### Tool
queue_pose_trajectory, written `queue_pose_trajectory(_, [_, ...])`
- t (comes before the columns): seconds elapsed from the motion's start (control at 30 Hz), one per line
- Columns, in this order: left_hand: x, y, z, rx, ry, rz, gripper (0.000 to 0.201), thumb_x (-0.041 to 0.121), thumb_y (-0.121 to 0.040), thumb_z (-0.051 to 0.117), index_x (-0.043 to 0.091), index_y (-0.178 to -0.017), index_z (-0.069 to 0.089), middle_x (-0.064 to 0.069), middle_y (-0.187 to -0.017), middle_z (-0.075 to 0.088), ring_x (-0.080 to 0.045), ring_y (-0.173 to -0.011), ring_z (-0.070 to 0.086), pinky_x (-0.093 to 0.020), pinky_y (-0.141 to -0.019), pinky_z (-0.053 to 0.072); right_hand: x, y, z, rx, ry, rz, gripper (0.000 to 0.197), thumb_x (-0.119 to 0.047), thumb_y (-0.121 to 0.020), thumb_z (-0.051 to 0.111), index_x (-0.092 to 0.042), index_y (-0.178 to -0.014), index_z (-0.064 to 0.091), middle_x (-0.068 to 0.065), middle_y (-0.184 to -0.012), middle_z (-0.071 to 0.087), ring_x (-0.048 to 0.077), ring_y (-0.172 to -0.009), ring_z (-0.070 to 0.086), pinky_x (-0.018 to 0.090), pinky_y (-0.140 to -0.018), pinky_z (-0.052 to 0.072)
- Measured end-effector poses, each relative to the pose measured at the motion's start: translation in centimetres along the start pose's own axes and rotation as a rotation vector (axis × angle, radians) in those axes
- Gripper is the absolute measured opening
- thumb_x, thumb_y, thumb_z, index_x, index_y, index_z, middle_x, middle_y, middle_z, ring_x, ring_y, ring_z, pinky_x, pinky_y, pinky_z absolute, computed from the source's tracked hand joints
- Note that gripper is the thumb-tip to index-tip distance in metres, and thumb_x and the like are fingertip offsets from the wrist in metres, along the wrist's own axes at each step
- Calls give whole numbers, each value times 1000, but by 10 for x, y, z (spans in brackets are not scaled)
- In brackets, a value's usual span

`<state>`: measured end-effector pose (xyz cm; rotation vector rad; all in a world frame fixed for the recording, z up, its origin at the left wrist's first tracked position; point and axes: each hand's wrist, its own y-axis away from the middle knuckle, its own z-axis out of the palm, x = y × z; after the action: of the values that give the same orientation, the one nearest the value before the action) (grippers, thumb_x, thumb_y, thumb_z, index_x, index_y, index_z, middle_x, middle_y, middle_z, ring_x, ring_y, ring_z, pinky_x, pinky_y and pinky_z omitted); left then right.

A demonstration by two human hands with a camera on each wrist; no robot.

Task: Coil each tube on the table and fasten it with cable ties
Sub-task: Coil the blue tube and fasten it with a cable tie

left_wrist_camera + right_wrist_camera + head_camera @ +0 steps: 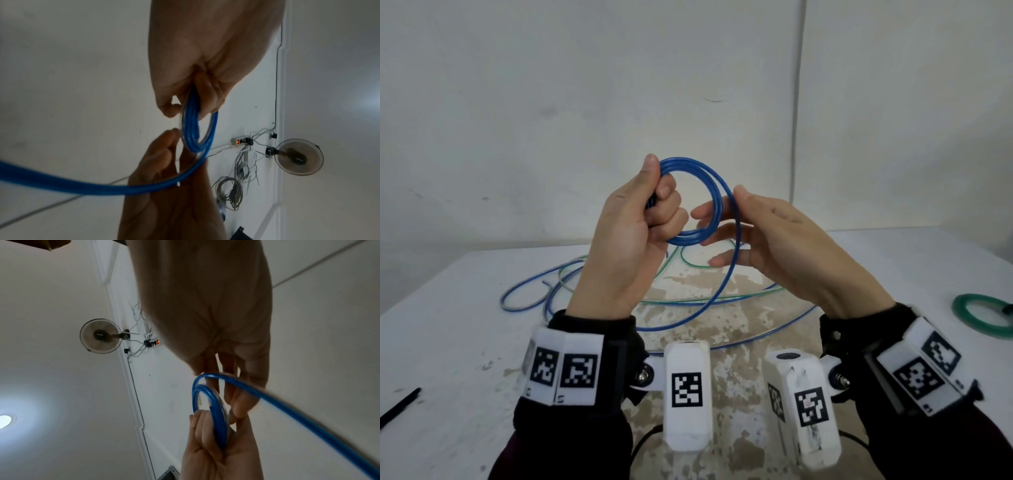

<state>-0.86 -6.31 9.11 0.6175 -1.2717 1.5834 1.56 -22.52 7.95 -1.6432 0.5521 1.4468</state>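
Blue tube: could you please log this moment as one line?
left hand grips blue tube coil | right hand guides next loop | rest trails on table | untied

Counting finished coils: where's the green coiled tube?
In the head view, the green coil lies on the table at the far right edge, beyond the right hand.

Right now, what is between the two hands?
The blue coil. The left hand grips one side and the right hand touches the other, as the head view shows.
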Motion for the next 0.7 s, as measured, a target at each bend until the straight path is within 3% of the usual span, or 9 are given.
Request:
queue_pose_trajectory(0.17, [-4, -1, 5, 41, -15, 57, 41, 32, -103, 28, 14, -68, 38, 11, -48, 22, -5, -43, 17, -19, -48, 18, 8, -4, 2, -11, -159, 13, 37, -22, -101, 35, -11, -85, 67, 0, -87, 68, 9, -80, 61, 22, -69, 51])
queue_pose_trajectory(0.3, [-9, -2, 10, 0, -10, 87, 40, 27, -104, 25, 12, -70, 39, 8, -49, 23, -9, -43, 21, -17, -53, 35, 9, -7, 3, 11, -272, -11, 39, -25, -104, 28, -12, -76, 54, 1, -80, 63, 12, -80, 58, 25, -76, 52])
queue_pose_trajectory(0.37, [-10, -2, 10, -75, 19, 51, 40, 26, -104, 23, 12, -70, 39, 5, -51, 25, -12, -45, 27, -21, -58, 33, 10, -9, 3, 55, -332, -61, 38, -26, -104, 28, -14, -72, 44, -1, -68, 56, 14, -72, 55, 30, -83, 46])
queue_pose_trajectory(0.43, [-12, -3, 9, -115, 10, 18, 39, 25, -104, 22, 11, -71, 40, 3, -53, 28, -14, -47, 34, -23, -58, 34, 10, -11, 2, 93, -345, -101, 37, -27, -104, 28, -14, -71, 41, -4, -60, 47, 24, -72, 48, 35, -84, 39])
queue_pose_trajectory(0.5, [-15, -3, 7, -152, -42, -2, 36, 22, -102, 23, 11, -72, 41, 1, -54, 31, -16, -50, 41, -22, -59, 40, 9, -12, -1, 131, -282, -124, 38, -27, -104, 29, -14, -71, 41, -6, -56, 39, 30, -74, 40, 33, -82, 40])
queue_pose_trajectory(0.6, [-15, -2, 0, -223, -168, -78, 30, 26, -94, 36, 9, -71, 44, -1, -53, 34, -19, -52, 48, -21, -61, 44, 8, -9, -8, 149, -42, -122, 39, -26, -104, 31, -15, -68, 42, -9, -53, 31, 17, -63, 34, 27, -78, 43])
queue_pose_trajectory(0.7, [-17, -1, -6, -227, -330, -62, 30, 26, -97, 41, 7, -73, 45, 1, -56, 31, -14, -50, 43, -17, -58, 39, 9, -8, -11, 125, 93, -63, 38, -27, -103, 35, -15, -69, 46, -10, -51, 34, 12, -58, 41, 36, -86, 44])
